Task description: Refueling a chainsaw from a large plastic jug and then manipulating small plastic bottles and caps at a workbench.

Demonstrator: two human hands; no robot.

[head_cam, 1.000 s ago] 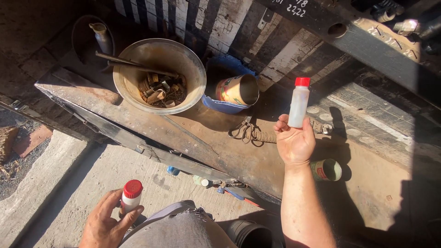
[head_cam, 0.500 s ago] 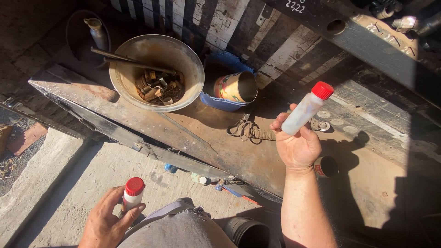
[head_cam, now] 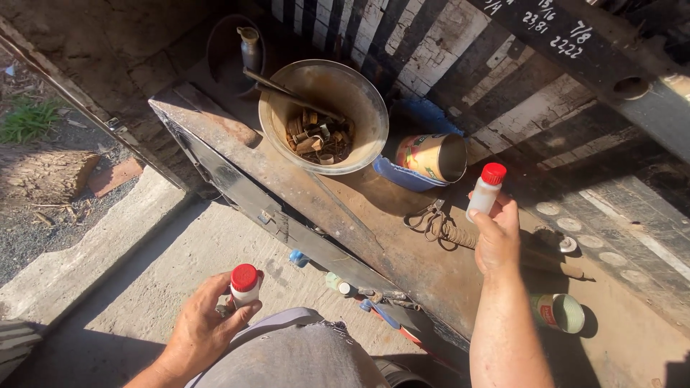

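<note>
The small white bottle with the red cap (head_cam: 244, 284) sits low on the left, upright in the left hand (head_cam: 205, 327), just above the grey-clad knee (head_cam: 302, 356). The fingers curl round its body and the thumb presses its near side; it is held much as it was a second ago, barely shifted.

Across the middle nothing stirs: the rusty metal shelf (head_cam: 338, 205) carries the big dented bowl (head_cam: 323, 115) of scrap bits with a rod laid across it, then the printed tin can (head_cam: 430, 156) lying on its side in a blue dish (head_cam: 406, 176), and a coiled spring (head_cam: 442, 228) just in front.

Now the right side, where the change is. The second white bottle with a red cap (head_cam: 486, 191) has come down: a second ago it was raised high and upright, half a second ago it was tipped with the cap out to the right, and now it stands nearly upright again, lower, just above the shelf near the can. That reads as a bottle being brought back toward the shelf, not yet resting on it.

The right hand (head_cam: 497, 241) reaches forward, forearm stretched straight out, back of the hand up, fingertips pinching the bottle's lower half. A small round tin (head_cam: 557, 312) lies beside that forearm.
</note>
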